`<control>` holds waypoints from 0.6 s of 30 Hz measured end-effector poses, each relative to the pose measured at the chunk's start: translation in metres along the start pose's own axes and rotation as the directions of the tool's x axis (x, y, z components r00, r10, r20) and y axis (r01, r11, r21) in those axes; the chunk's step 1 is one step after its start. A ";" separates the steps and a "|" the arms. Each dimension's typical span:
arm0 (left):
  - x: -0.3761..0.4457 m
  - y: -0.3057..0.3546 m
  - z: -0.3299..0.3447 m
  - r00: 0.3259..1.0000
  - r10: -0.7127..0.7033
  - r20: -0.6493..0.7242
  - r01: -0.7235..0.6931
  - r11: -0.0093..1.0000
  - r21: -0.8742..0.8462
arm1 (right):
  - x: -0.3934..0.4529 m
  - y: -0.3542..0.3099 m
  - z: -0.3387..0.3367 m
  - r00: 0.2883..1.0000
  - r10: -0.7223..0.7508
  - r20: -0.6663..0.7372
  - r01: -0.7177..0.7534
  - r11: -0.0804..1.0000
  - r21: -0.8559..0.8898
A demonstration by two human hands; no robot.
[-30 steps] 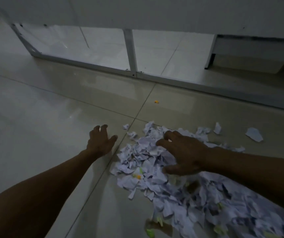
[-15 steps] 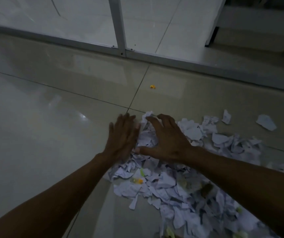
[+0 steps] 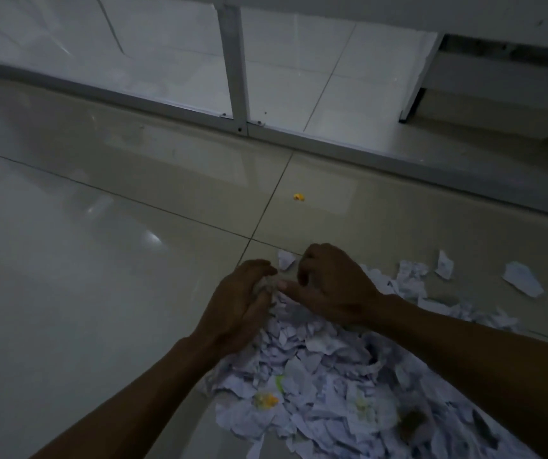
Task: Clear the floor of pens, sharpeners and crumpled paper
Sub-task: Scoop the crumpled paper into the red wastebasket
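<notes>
A heap of torn and crumpled white paper (image 3: 332, 376) covers the tiled floor at the lower right, with small yellow and green bits mixed in. My left hand (image 3: 239, 303) cups the heap's far left end, fingers curled around scraps. My right hand (image 3: 329, 286) presses in from the other side, fingers bent over the same scraps, thumb toward the left hand. Loose paper pieces (image 3: 522, 283) lie apart at the right. A tiny orange scrap (image 3: 298, 197) sits alone on the floor beyond the hands.
A grey metal frame (image 3: 236, 61) with an upright post runs across the floor behind the heap. A low white cabinet edge (image 3: 497, 77) stands at the back right. Glossy tile floor (image 3: 84, 293) spreads to the left.
Both hands have come together at the heap's far end and curled from flat and spread into a cupped grasp on the paper. The left hand moved right into the pile.
</notes>
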State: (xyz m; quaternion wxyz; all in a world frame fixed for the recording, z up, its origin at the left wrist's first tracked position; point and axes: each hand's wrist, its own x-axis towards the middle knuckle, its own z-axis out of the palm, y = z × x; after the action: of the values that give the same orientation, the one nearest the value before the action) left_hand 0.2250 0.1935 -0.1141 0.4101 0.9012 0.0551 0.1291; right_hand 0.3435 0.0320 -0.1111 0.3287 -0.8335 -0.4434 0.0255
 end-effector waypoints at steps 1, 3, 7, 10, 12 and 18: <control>0.005 -0.001 0.000 1.000 -0.006 -0.019 0.006 1.000 0.007 | 0.003 0.002 0.001 0.998 0.016 -0.054 -0.017 1.000 -0.013; 0.019 0.000 0.003 0.998 -0.070 0.010 0.069 0.997 0.041 | 0.017 0.006 0.001 0.985 0.097 -0.143 -0.104 0.993 -0.049; 0.046 0.001 0.016 0.966 -0.032 0.256 -0.011 0.986 0.165 | 0.065 0.025 0.004 0.960 0.271 -0.076 -0.275 0.960 -0.054; 0.048 0.000 0.024 0.905 -0.065 0.420 -0.037 0.972 0.230 | 0.099 0.042 0.004 0.900 0.356 0.253 -0.337 0.934 -0.116; 0.039 0.000 0.028 0.895 -0.098 0.436 0.010 0.980 0.200 | 0.110 0.052 0.003 0.836 0.382 0.393 -0.326 0.923 -0.203; 0.012 0.010 0.026 0.899 -0.090 0.428 0.049 0.993 0.105 | 0.070 0.037 -0.012 0.874 0.294 0.387 -0.265 0.956 -0.128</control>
State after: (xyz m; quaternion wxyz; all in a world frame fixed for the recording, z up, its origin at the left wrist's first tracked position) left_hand 0.2433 0.1699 -0.1208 0.3747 0.9227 0.0008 -0.0910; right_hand 0.4166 0.0641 -0.1053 0.1935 -0.8767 -0.3769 0.2278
